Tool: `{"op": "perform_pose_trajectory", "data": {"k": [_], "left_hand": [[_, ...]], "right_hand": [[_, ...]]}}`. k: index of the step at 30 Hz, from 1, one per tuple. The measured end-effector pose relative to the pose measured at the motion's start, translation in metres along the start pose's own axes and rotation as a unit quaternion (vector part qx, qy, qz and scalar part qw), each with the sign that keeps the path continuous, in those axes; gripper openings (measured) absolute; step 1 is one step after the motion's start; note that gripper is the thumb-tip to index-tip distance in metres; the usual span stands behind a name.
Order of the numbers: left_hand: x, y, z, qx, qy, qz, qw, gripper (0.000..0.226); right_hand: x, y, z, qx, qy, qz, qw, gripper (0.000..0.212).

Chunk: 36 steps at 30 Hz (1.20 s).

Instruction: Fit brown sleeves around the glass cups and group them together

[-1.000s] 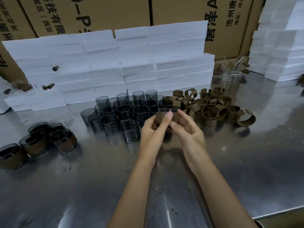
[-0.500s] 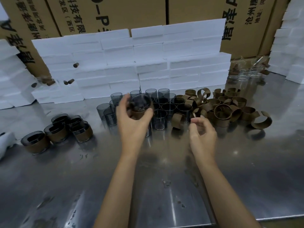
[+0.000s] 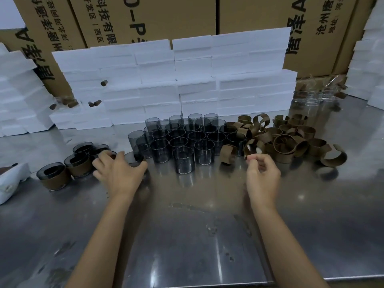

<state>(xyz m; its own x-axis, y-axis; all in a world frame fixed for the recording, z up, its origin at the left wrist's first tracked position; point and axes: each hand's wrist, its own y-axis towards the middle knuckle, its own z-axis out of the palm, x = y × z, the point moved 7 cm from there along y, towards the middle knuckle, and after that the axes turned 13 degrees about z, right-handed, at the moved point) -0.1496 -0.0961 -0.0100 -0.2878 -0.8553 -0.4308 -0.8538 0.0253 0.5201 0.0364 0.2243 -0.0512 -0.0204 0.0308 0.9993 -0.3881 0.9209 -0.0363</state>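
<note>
Hands over steel table [image 3: 187, 235]: left hand [image 3: 119, 173] grasps sleeved cup [image 3: 134, 159], setting it beside finished group [image 3: 68, 165] to its left; sleeve hidden by fingers. Right hand [image 3: 262, 175] loosely curled, empty, nearer loose sleeve [image 3: 227, 153] standing just ahead. Bare cups [image 3: 182, 142] between, sleeve pile [image 3: 286, 138] beyond.

"沧州" on cardboard box [image 3: 324, 28]

I'm working at a shiny metal table [image 3: 187, 235], kinda scuffed and smudgy near me. Along the far edge there's a wall of stacked white foam blocks [image 3: 176, 80], more foam stacks at far left [image 3: 18, 96] and far right [image 3: 367, 65]. Behind all that, big cardboard boxes [image 3: 166, 15] with black printed lettering.
</note>
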Motion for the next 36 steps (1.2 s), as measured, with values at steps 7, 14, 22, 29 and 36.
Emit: {"op": "perform_pose_trajectory", "data": {"k": [7,14,22,29,36], "left_hand": [[0.018,0.031,0.007,-0.019,0.082,0.017,0.996,0.042],[0.014,0.087,0.029,0.09,0.159,0.128,0.975,0.054],[-0.001,0.106,0.059,0.206,0.274,0.143,0.928,0.037],[-0.021,0.102,0.026,0.056,0.131,0.091,0.986,0.012],[-0.117,0.064,-0.005,0.023,-0.221,0.188,0.957,0.009]], "right_hand": [[-0.001,0.001,0.002,0.003,-0.016,0.012,1.0,0.022],[-0.004,0.005,0.007,0.015,-0.025,0.008,1.0,0.022],[-0.003,0.005,0.008,0.015,-0.029,0.004,0.999,0.022],[-0.001,0.004,0.005,0.02,-0.013,0.005,1.0,0.024],[0.001,0.003,0.002,0.018,0.015,0.011,1.0,0.026]]}}
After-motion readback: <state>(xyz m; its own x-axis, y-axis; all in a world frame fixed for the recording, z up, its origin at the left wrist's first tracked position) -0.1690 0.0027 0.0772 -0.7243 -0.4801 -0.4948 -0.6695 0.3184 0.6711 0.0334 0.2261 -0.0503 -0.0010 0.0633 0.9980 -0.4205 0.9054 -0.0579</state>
